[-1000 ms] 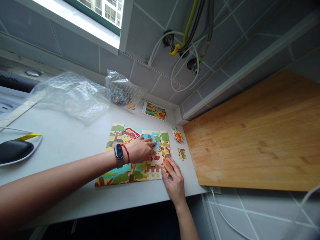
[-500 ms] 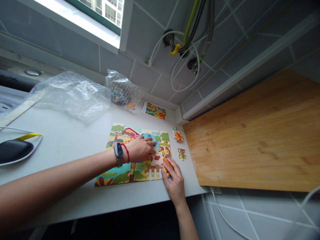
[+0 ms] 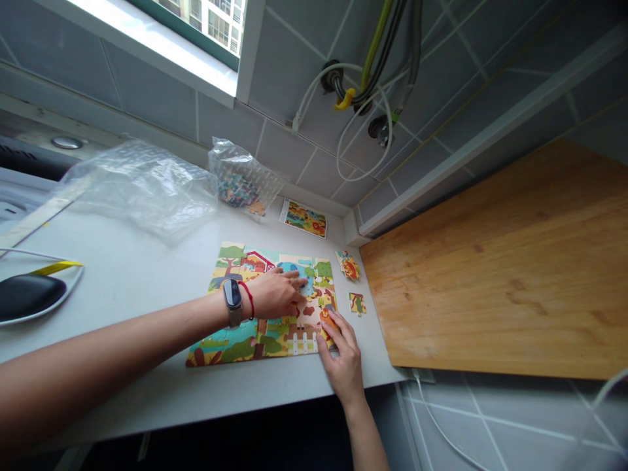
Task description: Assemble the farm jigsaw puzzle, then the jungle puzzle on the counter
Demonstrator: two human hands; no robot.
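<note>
A colourful farm-scene jigsaw puzzle [image 3: 238, 347] lies flat on the white counter. My left hand [image 3: 279, 293], with a watch and a red cord at the wrist, rests on its upper middle with the fingers spread. At the puzzle's lower right corner lies my right hand [image 3: 341, 353], fingers apart, its fingertips on an orange part of the picture and its thumb near the white fence. Right of the puzzle are a loose piece [image 3: 357, 303] with a tree branch and, above it, a small pile of pieces [image 3: 348, 267] showing a lion.
Behind the puzzle are a printed picture card [image 3: 304, 218], a clear bag of pieces [image 3: 238, 186] and crumpled clear plastic [image 3: 147, 190]. A black mouse-like object [image 3: 30, 297] sits at far left. A wooden board [image 3: 500, 281] stands at right. Cables hang on the tiled wall.
</note>
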